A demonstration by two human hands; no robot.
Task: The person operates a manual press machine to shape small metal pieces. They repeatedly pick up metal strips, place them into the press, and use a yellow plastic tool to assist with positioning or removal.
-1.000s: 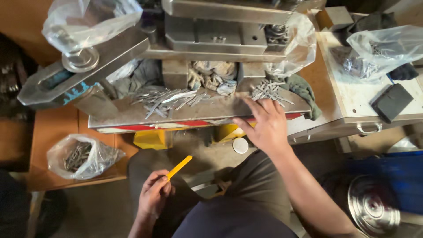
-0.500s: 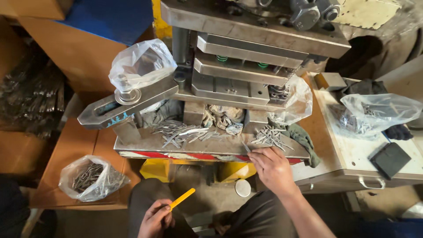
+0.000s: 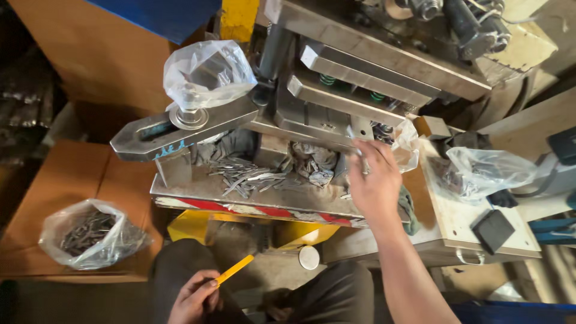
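Note:
My right hand point(image 3: 373, 183) is raised in front of the steel press point(image 3: 336, 102), pinching a thin metal strip point(image 3: 356, 144) between its fingertips at the die opening. Below my right hand, a pile of loose metal strips point(image 3: 249, 175) lies on the press table point(image 3: 198, 193). My left hand point(image 3: 195, 297) rests low over my lap and holds a short yellow stick point(image 3: 235, 269) that points up and to the right.
A clear bag of dark metal pieces point(image 3: 90, 234) sits on a brown box at the left. Another plastic bag point(image 3: 487, 171) and a black pad point(image 3: 493, 230) lie on the bench at the right. A plastic bag point(image 3: 207, 69) covers a clamp bolt up top.
My right hand has risen from the strips on the press table up to the die, now with a strip in its fingers. The view has tilted and moved closer.

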